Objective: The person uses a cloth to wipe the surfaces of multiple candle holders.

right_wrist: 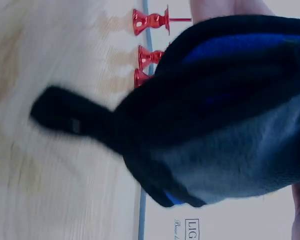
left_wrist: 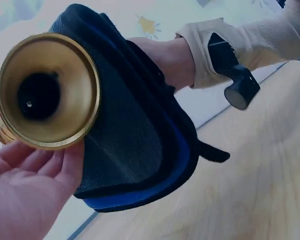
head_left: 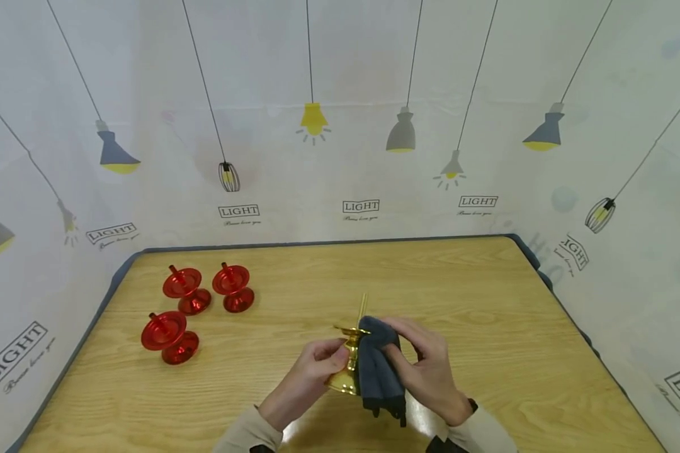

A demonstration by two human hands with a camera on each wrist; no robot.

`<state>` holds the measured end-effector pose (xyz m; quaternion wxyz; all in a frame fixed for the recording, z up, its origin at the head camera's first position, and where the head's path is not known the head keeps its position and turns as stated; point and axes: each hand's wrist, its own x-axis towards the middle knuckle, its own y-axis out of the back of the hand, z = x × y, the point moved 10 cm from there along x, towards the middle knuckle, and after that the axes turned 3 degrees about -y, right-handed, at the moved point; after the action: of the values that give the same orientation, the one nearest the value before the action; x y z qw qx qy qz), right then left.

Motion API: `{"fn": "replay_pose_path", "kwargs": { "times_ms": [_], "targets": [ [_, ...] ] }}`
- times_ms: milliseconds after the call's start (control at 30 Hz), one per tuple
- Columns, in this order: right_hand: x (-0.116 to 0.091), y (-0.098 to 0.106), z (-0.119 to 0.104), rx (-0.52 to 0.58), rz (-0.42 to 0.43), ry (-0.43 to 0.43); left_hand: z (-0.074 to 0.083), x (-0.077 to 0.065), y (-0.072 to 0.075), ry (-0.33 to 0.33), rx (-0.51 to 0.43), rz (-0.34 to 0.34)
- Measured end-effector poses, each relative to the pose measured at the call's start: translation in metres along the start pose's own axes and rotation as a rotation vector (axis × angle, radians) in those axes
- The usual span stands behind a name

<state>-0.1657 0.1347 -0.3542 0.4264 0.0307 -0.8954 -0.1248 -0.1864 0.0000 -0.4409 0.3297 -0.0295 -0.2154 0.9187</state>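
Observation:
My left hand (head_left: 313,371) grips a shiny gold candle holder (head_left: 344,381) by its stem, with its thin spike pointing up and away. In the left wrist view the holder's round hollow base (left_wrist: 80,65) faces the camera. My right hand (head_left: 427,358) pinches a folded dark grey-blue cloth (head_left: 376,377) against the holder's right side, thumb in front and fingers behind. The cloth covers part of the holder's dish and stem. A blue lining and a dark strap show on the cloth (right_wrist: 230,160) in the right wrist view, where it hides most of the hand.
Three red metallic candle holders stand at the left of the wooden table (head_left: 487,302): a near one (head_left: 172,336), a back-left one (head_left: 187,290) and a back-right one (head_left: 235,289). Behind the table's dark-edged rim rises a white backdrop (head_left: 351,170) with printed lamps.

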Motion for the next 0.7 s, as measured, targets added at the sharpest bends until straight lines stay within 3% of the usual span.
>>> {"fn": "replay_pose_path", "kwargs": {
  "times_ms": [67, 133, 300, 400, 533, 700],
  "targets": [
    [0.000, -0.001, 0.001, 0.006, -0.005, -0.007, 0.001, 0.000, 0.000, -0.002, 0.006, -0.004],
    [0.001, -0.001, 0.001, -0.021, -0.007, 0.002, 0.003, -0.001, 0.002, -0.006, 0.084, 0.024],
    [0.005, -0.002, -0.004, -0.129, -0.028, 0.076, 0.018, 0.000, 0.013, -0.035, 0.419, 0.201],
    [0.008, -0.004, -0.009, -0.148, -0.026, 0.137, 0.024, -0.001, 0.019, -0.035, 0.508, 0.294],
    [0.009, -0.005, -0.010, -0.129, -0.002, 0.148, 0.023, -0.003, 0.024, -0.025, 0.446, 0.324],
    [0.006, -0.007, -0.005, -0.116, 0.002, 0.077, 0.012, -0.004, 0.024, -0.016, 0.263, 0.243]
  ]
}}
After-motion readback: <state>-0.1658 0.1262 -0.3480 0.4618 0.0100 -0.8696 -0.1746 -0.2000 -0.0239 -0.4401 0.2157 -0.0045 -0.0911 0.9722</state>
